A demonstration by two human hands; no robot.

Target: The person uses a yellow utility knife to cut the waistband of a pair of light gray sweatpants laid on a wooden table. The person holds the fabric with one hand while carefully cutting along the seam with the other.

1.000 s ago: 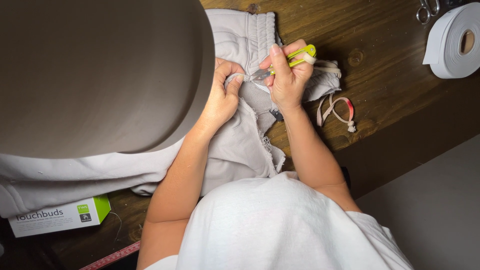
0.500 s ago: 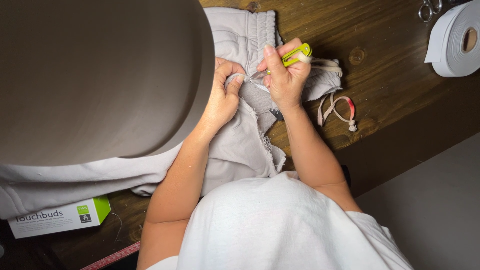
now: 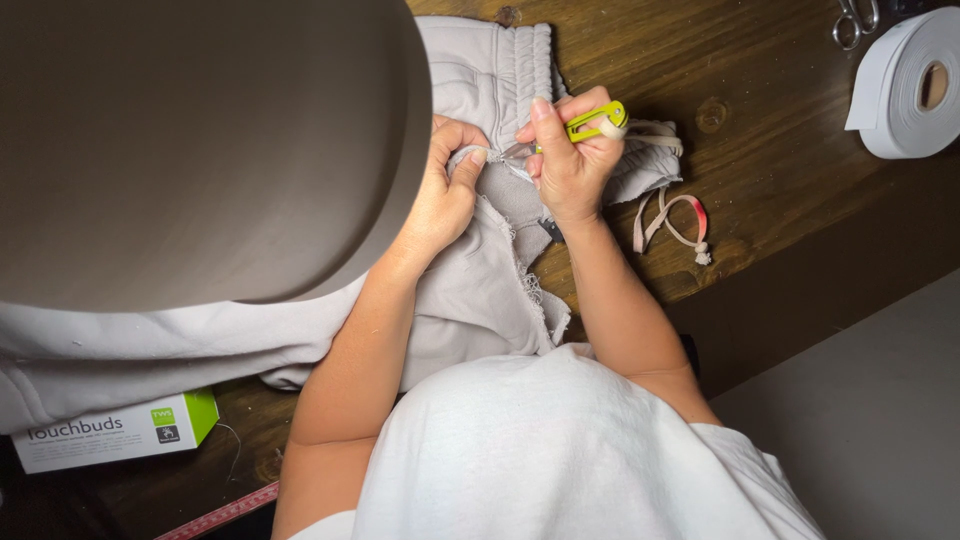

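Observation:
A pale grey fleece garment (image 3: 470, 290) lies spread on a dark wooden table (image 3: 760, 110). My left hand (image 3: 447, 190) pinches a fold of its fabric near the elastic waistband. My right hand (image 3: 572, 160) grips a small yellow-green thread snipper (image 3: 592, 122), its metal tip pointing left at the pinched seam, right beside my left fingertips. A loose drawstring (image 3: 672, 222) with a reddish end trails from the garment just right of my right wrist.
A large grey-brown lampshade-like dome (image 3: 190, 140) blocks the upper left. A roll of white tape (image 3: 915, 85) and metal scissors (image 3: 855, 20) sit at the top right. A white and green box (image 3: 115, 432) and a red measuring tape (image 3: 225, 513) lie at the lower left.
My right hand with the snipper has shifted slightly; its tip stays at the seam held by my left hand. Little else differs.

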